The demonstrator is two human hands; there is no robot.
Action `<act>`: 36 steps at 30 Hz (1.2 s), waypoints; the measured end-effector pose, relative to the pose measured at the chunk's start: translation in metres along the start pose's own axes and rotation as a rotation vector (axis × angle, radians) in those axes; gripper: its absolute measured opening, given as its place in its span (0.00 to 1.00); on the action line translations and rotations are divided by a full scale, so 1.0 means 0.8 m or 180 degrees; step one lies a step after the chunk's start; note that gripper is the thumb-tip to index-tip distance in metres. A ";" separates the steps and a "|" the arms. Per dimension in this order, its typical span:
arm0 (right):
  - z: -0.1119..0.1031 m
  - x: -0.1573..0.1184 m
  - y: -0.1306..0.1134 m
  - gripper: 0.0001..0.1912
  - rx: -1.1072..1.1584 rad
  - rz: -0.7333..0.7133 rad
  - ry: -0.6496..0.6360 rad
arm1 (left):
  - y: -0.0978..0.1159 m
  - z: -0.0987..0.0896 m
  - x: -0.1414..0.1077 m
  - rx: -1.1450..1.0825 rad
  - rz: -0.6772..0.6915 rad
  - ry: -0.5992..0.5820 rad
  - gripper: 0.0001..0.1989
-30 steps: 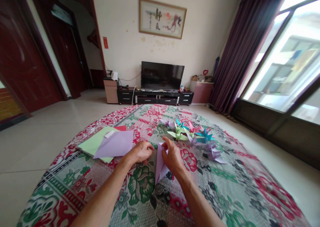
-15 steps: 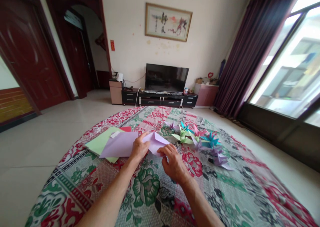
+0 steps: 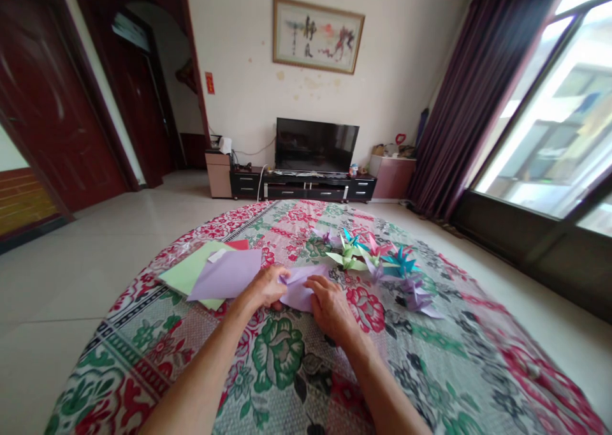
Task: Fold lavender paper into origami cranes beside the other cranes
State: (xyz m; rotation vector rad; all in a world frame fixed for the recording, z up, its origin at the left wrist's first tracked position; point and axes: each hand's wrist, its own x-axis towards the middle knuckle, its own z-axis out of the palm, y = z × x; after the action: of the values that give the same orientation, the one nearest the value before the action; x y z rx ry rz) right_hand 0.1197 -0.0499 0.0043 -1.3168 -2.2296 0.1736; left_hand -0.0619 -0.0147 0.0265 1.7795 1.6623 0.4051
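Note:
A partly folded sheet of purple origami paper [image 3: 299, 289] lies low over the middle of the table, between my two hands. At its left end my left hand [image 3: 268, 287] is closed, pinching the edge between thumb and fingers. My right hand [image 3: 331, 304] has its bent fingers on the right side of the same sheet, gripping it. The fingers cover parts of both ends. To the left lies a stack of coloured paper, with a purple sheet [image 3: 227, 274] on top of a green sheet [image 3: 186, 269] and a bit of red showing behind.
Several folded paper cranes stand right of my hands, among them a green crane [image 3: 348, 258], a blue crane [image 3: 402, 263] and a purple crane [image 3: 418, 298]. A flowered tablecloth [image 3: 191, 352] covers the round table. Beyond it stands a television [image 3: 316, 147] on a low cabinet.
The folded purple paper has come down flatter, its raised peak lowered. My left hand has shifted slightly down along its left edge, and my right hand lies flatter over its right side.

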 end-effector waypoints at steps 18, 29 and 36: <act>0.005 -0.001 0.015 0.14 0.0392 -0.0080 -0.0055 | -0.004 -0.006 -0.006 0.1358 0.1250 0.0650 0.25; -0.004 -0.015 0.035 0.10 0.0361 0.0108 0.0144 | -0.007 0.006 0.014 0.0689 0.0688 0.1281 0.14; -0.011 -0.019 0.029 0.12 0.0072 0.0207 0.0236 | -0.013 0.007 0.019 0.0439 0.0393 0.1623 0.15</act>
State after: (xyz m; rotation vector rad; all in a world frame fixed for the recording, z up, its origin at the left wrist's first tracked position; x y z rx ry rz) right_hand 0.1478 -0.0521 -0.0024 -1.3624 -2.1188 0.1706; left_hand -0.0638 -0.0015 0.0124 2.0011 1.9621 0.8780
